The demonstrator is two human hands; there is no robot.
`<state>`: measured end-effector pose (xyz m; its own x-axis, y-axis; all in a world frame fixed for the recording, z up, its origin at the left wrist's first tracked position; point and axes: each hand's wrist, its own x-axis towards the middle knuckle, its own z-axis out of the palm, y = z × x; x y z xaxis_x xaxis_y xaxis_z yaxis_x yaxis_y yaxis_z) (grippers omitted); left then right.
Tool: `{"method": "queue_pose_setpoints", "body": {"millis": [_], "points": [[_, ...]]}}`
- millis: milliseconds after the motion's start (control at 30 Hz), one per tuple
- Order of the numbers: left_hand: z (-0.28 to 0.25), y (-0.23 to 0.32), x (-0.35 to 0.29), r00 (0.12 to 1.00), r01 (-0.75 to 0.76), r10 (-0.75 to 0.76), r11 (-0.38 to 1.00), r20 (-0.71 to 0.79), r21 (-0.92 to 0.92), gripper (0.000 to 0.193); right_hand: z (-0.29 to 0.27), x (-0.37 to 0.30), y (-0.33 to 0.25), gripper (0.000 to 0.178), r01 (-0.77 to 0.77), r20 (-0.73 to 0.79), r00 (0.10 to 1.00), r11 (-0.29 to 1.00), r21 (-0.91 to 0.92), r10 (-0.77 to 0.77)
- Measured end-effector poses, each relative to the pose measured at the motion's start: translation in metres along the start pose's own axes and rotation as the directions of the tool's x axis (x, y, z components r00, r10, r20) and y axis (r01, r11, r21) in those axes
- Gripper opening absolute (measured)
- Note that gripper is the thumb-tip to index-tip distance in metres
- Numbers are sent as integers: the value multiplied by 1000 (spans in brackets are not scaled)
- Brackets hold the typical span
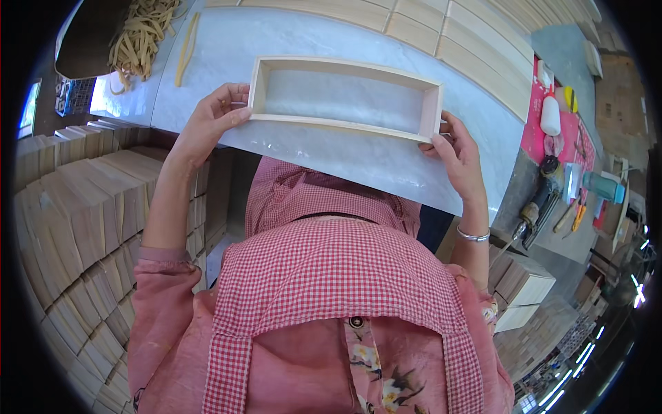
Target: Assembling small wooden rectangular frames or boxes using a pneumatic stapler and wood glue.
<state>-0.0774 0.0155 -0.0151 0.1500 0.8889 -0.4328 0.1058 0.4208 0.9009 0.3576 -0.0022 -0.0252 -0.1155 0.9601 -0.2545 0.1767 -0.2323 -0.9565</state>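
A shallow rectangular wooden frame [345,126] of pale boards lies between my hands over the marbled tabletop [214,52]. The tabletop shows through its middle. My left hand [214,117] grips the frame's left end, thumb on the near side and fingers behind the end board. At the opposite end, my right hand [455,148] holds the near right corner between thumb and fingers. Whether the frame rests on the table or is slightly lifted I cannot tell.
Pale wooden boards [476,45] line the table's far edge. Yellowish bands [145,38] heap at the far left. A white bottle [550,114], a power tool [541,196] and a teal bottle [603,186] are at right. Board stacks [76,207] rise at left.
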Motion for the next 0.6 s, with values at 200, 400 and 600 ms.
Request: {"method": "queue_pose_setpoints", "body": {"millis": [200, 400, 600], "points": [[1, 2, 0, 999, -10, 12, 999, 46, -42, 48, -5, 4, 2, 48, -61, 63, 996, 997, 51, 57], [-5, 9, 6, 994, 76, -69, 993, 81, -87, 50, -9, 8, -4, 50, -130, 144, 982, 991, 22, 125], [14, 0, -7, 999, 0, -2, 999, -47, -54, 41, -1, 9, 7, 46, 22, 61, 998, 999, -30, -21]]}}
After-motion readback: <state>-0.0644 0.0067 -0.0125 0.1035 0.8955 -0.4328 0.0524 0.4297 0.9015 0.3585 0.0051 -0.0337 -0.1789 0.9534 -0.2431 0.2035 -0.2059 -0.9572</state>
